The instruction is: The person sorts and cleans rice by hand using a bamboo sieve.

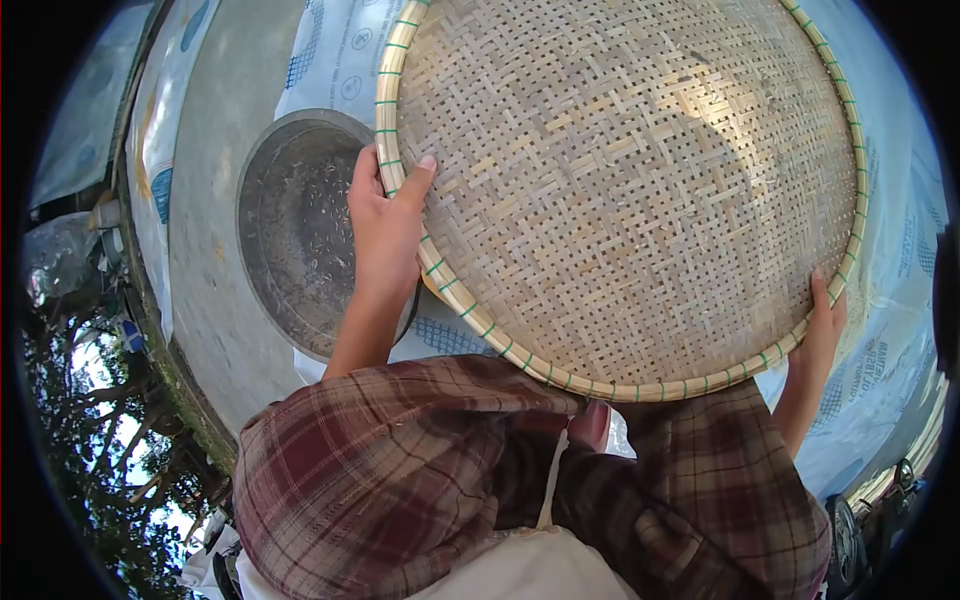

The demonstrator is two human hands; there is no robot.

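A large round woven bamboo tray (620,200), its rim bound with green ties, fills the upper right of the head view. My left hand (390,225) grips its left rim, thumb on the woven face and fingers around the outside. At the lower right rim, my right hand (823,325) holds on with the thumb over the edge; its other fingers are hidden behind the tray. Beside my left hand is a dark round basin (285,230) with scattered pale grains inside, partly covered by my left hand and forearm.
White and blue printed sheets (340,60) lie under and around the tray. Grey concrete ground (215,200) runs along the left. Tree branches and a clear plastic bag (62,255) are at the far left, with a wheel (845,545) at the lower right.
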